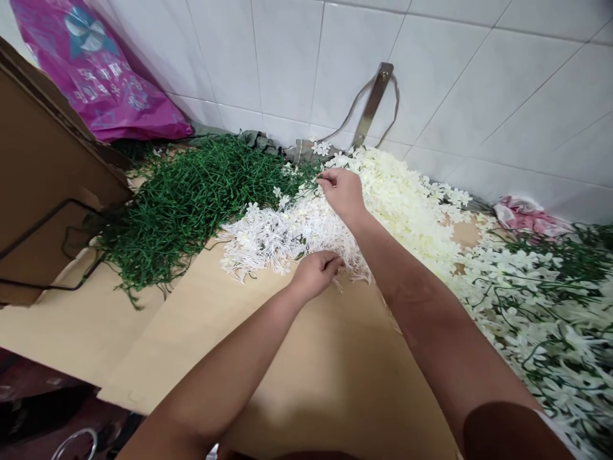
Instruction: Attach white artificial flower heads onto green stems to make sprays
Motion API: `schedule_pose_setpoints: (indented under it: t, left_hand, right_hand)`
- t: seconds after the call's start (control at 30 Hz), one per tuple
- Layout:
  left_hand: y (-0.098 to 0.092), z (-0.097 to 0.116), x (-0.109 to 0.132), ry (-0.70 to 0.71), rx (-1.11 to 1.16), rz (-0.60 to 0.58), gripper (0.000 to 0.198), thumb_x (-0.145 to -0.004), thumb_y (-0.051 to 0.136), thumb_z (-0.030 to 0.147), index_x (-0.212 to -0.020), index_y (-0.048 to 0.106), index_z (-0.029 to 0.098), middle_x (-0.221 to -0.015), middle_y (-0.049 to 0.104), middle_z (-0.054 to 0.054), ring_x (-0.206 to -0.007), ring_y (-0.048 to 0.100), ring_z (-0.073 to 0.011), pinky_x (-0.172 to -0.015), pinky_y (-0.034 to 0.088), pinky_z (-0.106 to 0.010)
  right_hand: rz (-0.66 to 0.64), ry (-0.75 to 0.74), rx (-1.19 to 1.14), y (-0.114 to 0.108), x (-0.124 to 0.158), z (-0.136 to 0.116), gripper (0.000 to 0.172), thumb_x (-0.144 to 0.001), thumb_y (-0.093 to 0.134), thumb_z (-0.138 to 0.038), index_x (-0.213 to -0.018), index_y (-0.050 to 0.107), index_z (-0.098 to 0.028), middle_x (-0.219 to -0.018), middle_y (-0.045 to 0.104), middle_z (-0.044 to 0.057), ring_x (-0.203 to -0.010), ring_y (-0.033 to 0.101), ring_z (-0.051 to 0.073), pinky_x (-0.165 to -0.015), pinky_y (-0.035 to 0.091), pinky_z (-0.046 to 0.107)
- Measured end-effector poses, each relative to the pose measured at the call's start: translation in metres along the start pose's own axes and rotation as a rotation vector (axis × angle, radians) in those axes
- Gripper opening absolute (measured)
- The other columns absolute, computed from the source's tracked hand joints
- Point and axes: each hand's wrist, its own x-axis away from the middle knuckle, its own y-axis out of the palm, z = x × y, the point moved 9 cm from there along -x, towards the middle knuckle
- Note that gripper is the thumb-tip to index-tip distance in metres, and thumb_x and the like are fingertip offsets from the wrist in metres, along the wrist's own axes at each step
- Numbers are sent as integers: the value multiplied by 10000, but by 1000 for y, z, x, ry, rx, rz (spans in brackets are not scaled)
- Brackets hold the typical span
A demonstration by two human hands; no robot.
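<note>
My right hand (341, 190) reaches to the far edge of a heap of white plastic flower centres (282, 235), its fingertips pinched where that heap meets the green stems; what they pinch is too small to name. My left hand (317, 271) curls at the near edge of the same heap, fingers closed on small white pieces. A big pile of thin green plastic stems (191, 198) lies to the left. A mound of cream flower petals (407, 198) lies behind and right of my right hand.
Brown cardboard (306, 370) covers the floor under my arms. Assembled white flowers on green stems (550, 300) spread at the right. A cardboard box (43, 166) stands at the left, a magenta bag (100, 70) behind it. White tiled wall (454, 70) at the back with a metal bracket (373, 102).
</note>
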Motion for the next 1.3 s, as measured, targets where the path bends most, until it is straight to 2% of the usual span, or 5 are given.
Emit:
schedule_pose_setpoints:
  t: [0.3,0.6,0.9,1.07,1.3]
  left_hand:
    - [-33,-3,8,-223,695,291,199,-717,695,229,-900,704,151,-752,696,-16,-587,550,-74,-560,387,-192]
    - [-49,16,12,-302,802,261,402,-667,802,219,-1043,663,178,-967,715,-40,-779,647,-104,-631,429,-197]
    - [-32,32,-4,-270,633,59,164,-731,756,257,-737,657,126,-578,553,32,-424,352,-19,-416,250,-171]
    - [-72,35,-12,-247,587,147,279,-830,668,286,-624,529,159,-494,427,63,-392,300,-24,-386,189,-175]
    - [-175,23,-29,-170,239,647,111,-907,588,267,-871,611,164,-749,569,41,-650,488,-58,-602,384,-245]
  right_hand:
    - [101,66,16,-53,53,5,120,-810,563,-199,-718,636,-174,-770,667,55,-782,628,202,-766,478,360]
    - [35,419,-678,-59,94,27,227,-864,616,-314,-739,460,-206,-664,601,-13,-537,535,71,-507,471,219]
    - [-65,386,-601,-51,95,13,202,-878,536,-138,-731,421,-214,-604,554,-28,-515,502,69,-521,497,234]
    - [52,393,-618,-76,101,45,158,-894,507,-209,-777,403,-233,-618,497,-36,-526,486,73,-522,504,244]
    - [61,439,-693,-75,127,51,165,-865,520,-199,-753,402,-226,-634,518,-23,-521,468,74,-503,504,256]
